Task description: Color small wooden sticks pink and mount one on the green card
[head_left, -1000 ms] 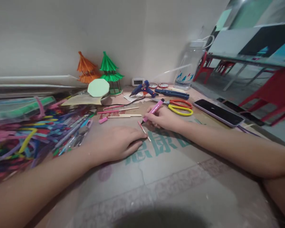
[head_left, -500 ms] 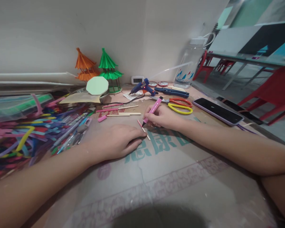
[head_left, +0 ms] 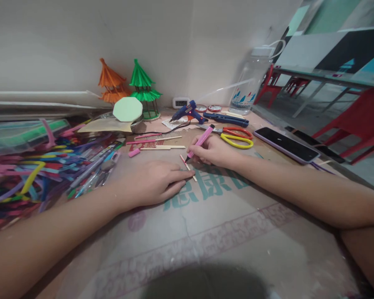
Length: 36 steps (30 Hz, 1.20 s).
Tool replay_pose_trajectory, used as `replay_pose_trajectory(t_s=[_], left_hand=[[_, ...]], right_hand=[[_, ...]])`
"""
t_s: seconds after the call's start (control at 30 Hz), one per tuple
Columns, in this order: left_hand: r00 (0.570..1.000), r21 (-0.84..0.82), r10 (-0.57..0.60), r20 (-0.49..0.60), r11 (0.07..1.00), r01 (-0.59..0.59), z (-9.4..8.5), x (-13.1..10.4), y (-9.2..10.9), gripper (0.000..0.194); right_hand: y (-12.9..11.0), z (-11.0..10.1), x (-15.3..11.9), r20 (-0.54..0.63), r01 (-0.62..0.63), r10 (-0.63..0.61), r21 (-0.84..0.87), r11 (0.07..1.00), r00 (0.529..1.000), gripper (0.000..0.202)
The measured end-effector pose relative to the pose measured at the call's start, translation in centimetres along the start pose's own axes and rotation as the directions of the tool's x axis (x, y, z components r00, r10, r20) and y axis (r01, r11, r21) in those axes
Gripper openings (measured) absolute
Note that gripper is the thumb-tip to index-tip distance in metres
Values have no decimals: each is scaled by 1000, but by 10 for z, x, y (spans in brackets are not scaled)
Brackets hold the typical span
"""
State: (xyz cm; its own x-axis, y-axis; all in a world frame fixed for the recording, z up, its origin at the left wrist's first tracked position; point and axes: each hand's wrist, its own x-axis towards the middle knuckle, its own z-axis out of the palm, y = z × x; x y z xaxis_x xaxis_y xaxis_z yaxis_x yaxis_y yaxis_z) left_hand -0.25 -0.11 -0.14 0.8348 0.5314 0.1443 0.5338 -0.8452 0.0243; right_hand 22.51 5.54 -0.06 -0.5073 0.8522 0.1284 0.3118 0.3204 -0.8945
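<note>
Head view: we see a thin wooden stick (head_left: 190,170) on the covered table (head_left: 187,232), tilted from eleven o'clock to five, its far part coloured pink. We take it as the middle of our dial, with twelve toward the wall (head_left: 162,41).

At eight o'clock our left hand (head_left: 156,182) lies palm down, fairly flat, fingers stretched out, one fingertip resting on the near part of the stick. At two o'clock our right hand (head_left: 210,150) is closed in a pinch around a pink marker (head_left: 205,136), its dark tip down at the stick's far part; we cannot tell whether it touches.

Toward ten o'clock we have the pink cap (head_left: 134,153), some pink sticks (head_left: 141,143) and some plain sticks (head_left: 163,148). A glue gun (head_left: 190,112) lies at twelve, scissors (head_left: 223,131) at two, and a phone (head_left: 286,145) between two and three. A clear bottle (head_left: 244,89) stands at one, a green paper-like tower (head_left: 143,95) at eleven, and a colourful heap of craft strips (head_left: 28,174) spreads at nine.
</note>
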Motion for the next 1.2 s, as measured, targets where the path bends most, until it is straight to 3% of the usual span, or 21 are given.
replay_pose_trajectory(t_s=[0.37,1.2], left_hand=[[999,-9,-20,29,1000,20,-1,2,1,42],[999,-33,-19,39,999,21,-7,3,4,40]], right_hand=[[-6,2,0,-56,-70,67,-51,996,996,15],[-9,1,-1,-55,-27,23,-79,996,998,14]])
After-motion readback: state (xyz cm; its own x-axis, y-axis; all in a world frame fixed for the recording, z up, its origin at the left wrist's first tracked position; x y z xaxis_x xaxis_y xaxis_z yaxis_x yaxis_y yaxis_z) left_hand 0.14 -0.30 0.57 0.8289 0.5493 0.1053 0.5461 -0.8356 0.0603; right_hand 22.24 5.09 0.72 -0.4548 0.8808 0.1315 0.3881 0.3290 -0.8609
